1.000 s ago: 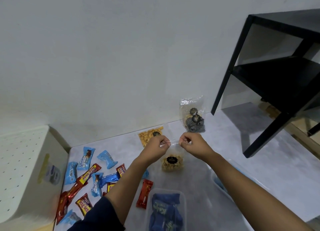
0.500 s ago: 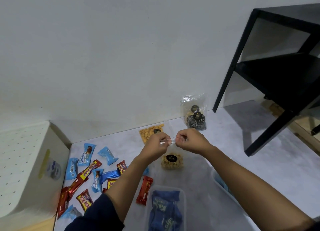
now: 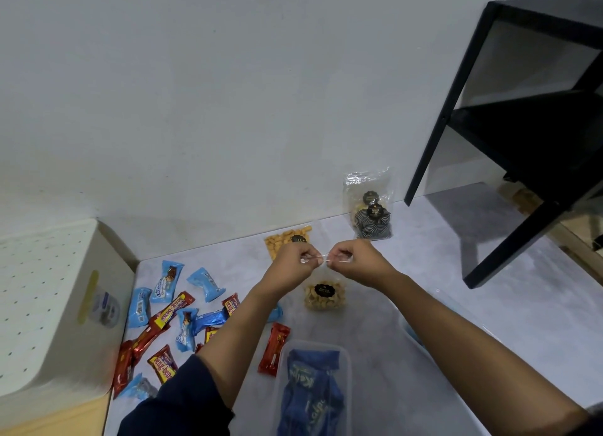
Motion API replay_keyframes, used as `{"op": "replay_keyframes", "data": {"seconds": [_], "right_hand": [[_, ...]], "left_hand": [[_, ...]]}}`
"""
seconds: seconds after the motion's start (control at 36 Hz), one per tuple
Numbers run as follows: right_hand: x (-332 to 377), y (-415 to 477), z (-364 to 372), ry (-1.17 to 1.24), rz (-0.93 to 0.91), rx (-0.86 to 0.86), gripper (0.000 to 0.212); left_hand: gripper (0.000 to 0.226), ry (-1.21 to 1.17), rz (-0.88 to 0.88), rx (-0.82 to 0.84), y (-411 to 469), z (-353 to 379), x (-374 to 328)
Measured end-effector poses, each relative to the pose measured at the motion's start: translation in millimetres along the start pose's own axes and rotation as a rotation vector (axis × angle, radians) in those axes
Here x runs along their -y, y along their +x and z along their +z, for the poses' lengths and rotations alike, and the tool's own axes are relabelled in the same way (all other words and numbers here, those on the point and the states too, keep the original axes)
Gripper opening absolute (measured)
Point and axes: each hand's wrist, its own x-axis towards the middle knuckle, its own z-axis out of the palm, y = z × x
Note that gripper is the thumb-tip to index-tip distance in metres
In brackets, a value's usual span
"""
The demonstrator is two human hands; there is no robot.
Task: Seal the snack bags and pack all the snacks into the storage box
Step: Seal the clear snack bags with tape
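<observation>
One snack bag (image 3: 324, 300) between left hand (image 3: 291, 263) and right hand (image 3: 355, 262); two beyond.

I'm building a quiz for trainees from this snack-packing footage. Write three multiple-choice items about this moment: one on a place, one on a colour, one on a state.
1. Where is the bag of striped snacks?
A. leaning on the wall
B. inside a drawer
C. hanging on a hook

2. What colour is the packet in the clear box?
A. red
B. blue
C. green

3. What are the left hand and right hand doing?
A. lying flat and empty
B. pinching the top of a clear bag of pale snacks
C. holding scissors

Answers:
1 A: it stands propped at the wall's foot.
2 B: blue shows through the box's clear side.
3 B: both hands nip the bag's top edge.
</observation>
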Motion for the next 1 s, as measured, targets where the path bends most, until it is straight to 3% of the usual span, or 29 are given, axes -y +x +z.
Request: {"op": "replay_keyframes", "data": {"seconds": [0.5,0.78,0.92,1.0], "right_hand": [[3.3,-6.9,7.1,-0.063,-0.038,-0.057,0.012],[-5.8,-12.9,-12.4,0.129,0.007,-0.082,0.006],[-11.7,-11.8,-14.3,-0.07,0.02,-0.106,0.019],[-11.2,-13.1,-14.1,-0.101,0.003,-0.128,0.016]], "left_hand": [[0.008,0.035,0.056,0.045,-5.9,-3.4,-1.5],[0.006,-0.07,0.004,-0.018,-7.5,-0.8,0.6],[0.01,-0.122,0.009,-0.006,-10.4,2.0,3.9],[0.016,-0.105,0.003,-0.041,-11.2,1.7,11.1]]}}
